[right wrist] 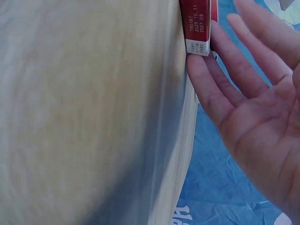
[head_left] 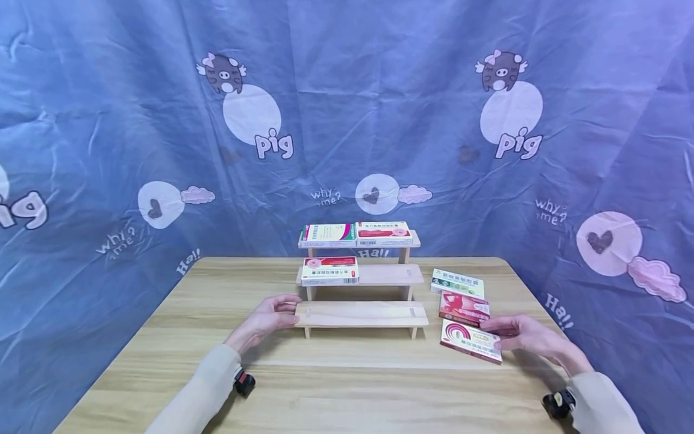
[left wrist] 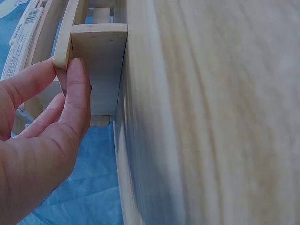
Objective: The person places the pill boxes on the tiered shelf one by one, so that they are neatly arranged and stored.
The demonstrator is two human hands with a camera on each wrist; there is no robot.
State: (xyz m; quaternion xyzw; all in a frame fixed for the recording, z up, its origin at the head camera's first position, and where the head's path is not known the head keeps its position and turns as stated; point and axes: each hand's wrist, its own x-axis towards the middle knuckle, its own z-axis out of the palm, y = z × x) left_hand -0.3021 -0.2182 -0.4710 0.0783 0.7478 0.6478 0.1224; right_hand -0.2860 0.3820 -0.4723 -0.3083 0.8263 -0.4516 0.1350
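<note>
The sleeves (head_left: 197,389) are off-white, the wrist devices (head_left: 245,383) black.

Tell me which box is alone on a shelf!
The box on the middle shelf; the top shelf holds two boxes, and three boxes lie on the table.

The three-tier wooden stand (head_left: 360,313) is blond; at its four o'clock, one medicine carton (head_left: 466,339) is white with crimson arcs; at three, another carton (head_left: 458,282) is white and green; the carton between (head_left: 463,307) is red; at twelve, the blue curtain (head_left: 374,132) bears dark pigs (head_left: 501,73).
</note>
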